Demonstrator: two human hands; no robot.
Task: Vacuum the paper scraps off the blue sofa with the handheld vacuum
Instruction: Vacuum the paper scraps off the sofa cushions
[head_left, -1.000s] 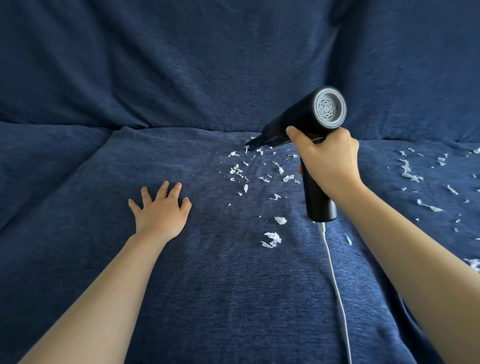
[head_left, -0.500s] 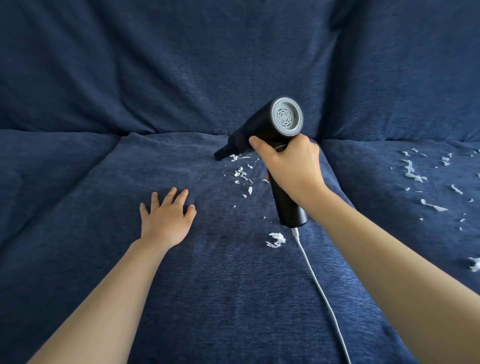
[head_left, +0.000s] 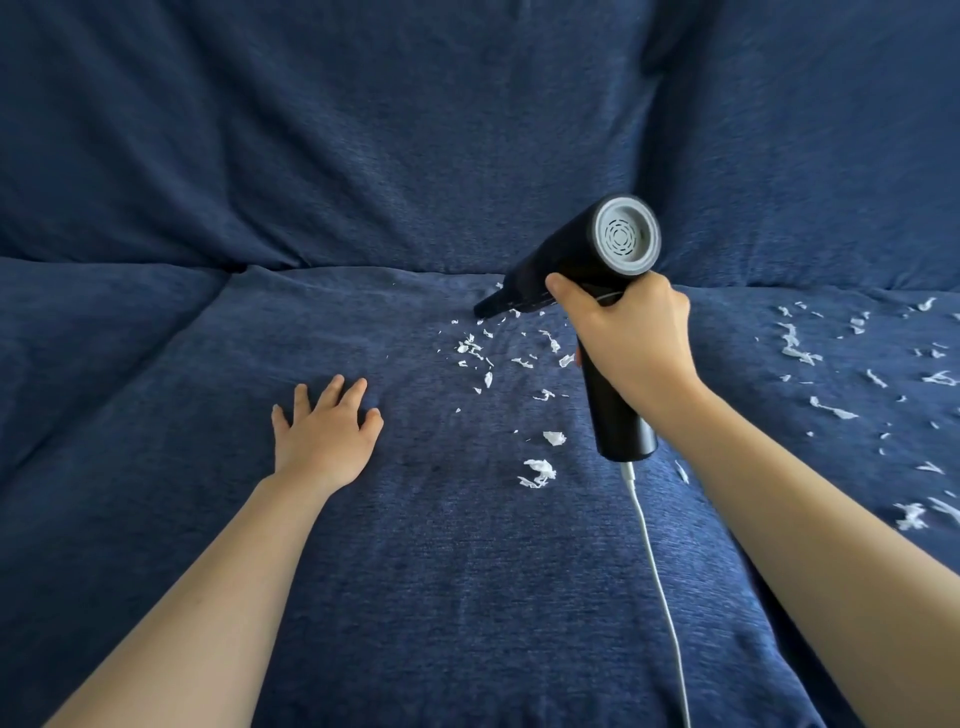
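My right hand grips the handle of a black handheld vacuum with a grey rear vent. Its nozzle points down and left, close to the back of the blue sofa seat. White paper scraps lie scattered on the middle cushion just below the nozzle, with two bigger pieces nearer me. My left hand rests flat on the cushion, fingers spread, left of the scraps.
A white cable runs from the vacuum's handle down over the cushion toward me. More scraps cover the right cushion. The sofa backrest rises behind the seat.
The vacuum and my right hand swept left half a second ago and have now come back right. Scraps beneath the nozzle look much the same. My left hand stayed on the cushion.
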